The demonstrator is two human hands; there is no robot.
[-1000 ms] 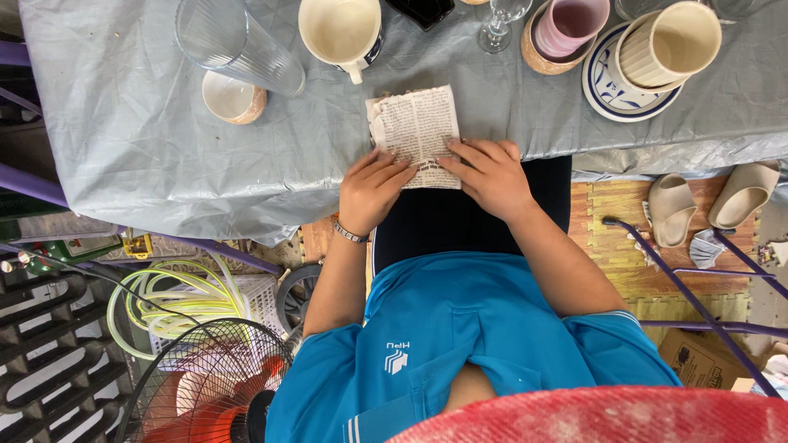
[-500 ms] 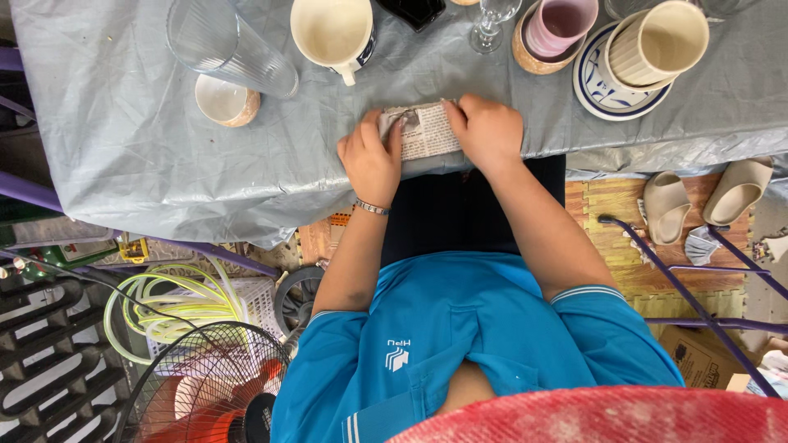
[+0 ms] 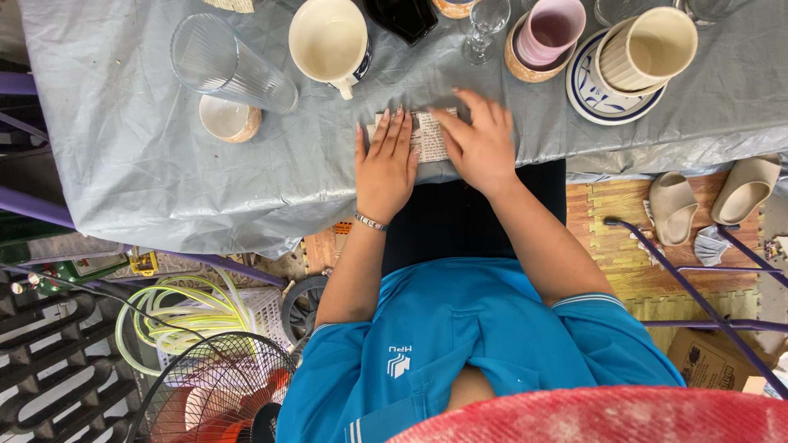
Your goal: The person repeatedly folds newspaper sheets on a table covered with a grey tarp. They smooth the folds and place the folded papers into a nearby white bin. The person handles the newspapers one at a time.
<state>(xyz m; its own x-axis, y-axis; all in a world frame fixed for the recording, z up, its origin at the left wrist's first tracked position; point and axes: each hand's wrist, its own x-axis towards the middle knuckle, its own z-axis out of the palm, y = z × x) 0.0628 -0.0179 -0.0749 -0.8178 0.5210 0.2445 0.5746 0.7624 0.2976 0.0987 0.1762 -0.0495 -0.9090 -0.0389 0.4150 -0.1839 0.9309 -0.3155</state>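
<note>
My left hand [image 3: 386, 164] and right hand [image 3: 480, 148] lie flat, grip open, pressing a folded printed paper [image 3: 427, 135] at the grey tabletop's [image 3: 148, 164] near edge, below a cream mug [image 3: 330, 39].

A folded piece of printed newspaper [image 3: 427, 134] lies flat near the table's front edge, upper middle of the frame, a small rectangle mostly covered by both hands.
</note>
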